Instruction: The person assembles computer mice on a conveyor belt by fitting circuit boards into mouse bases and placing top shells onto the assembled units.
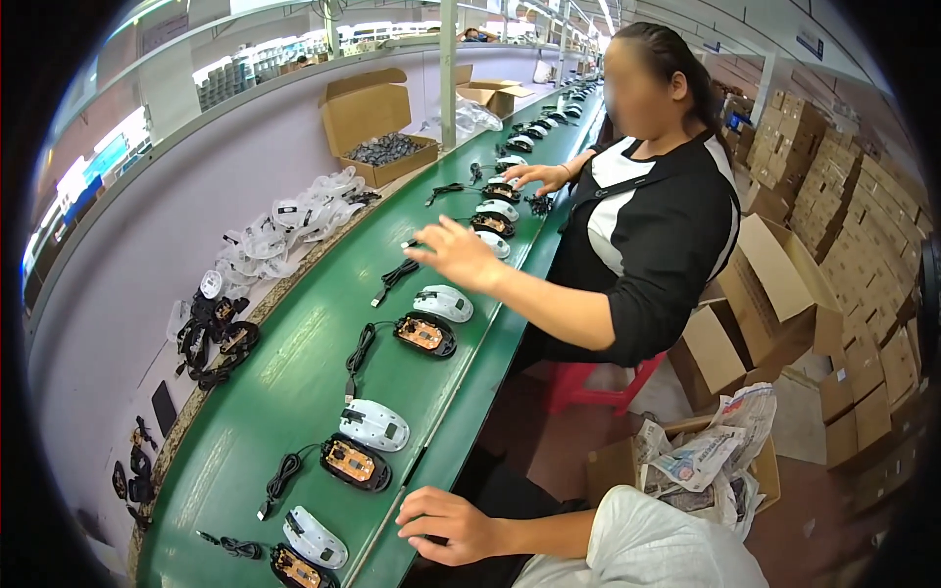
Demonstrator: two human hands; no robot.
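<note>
My right hand [443, 524] comes in from the lower right in a white sleeve and lies flat on the near edge of the green conveyor belt [294, 392]. Its fingers are slightly spread and hold nothing. Closest to it on the belt are a black mouse base with an orange circuit board [355, 463], its coiled cable [283, 476] and a white mouse top shell [373, 424]. A second such shell [314, 537] and base [299, 568] lie at the bottom edge. My left hand is out of the picture.
A co-worker in black and white sits further along the belt, one hand [456, 253] over a row of mouse shells, the other [539, 176] further back. Bagged parts [294, 220], an open carton [377, 122], stacked cartons [863, 225] and a red stool [588, 387] surround the line.
</note>
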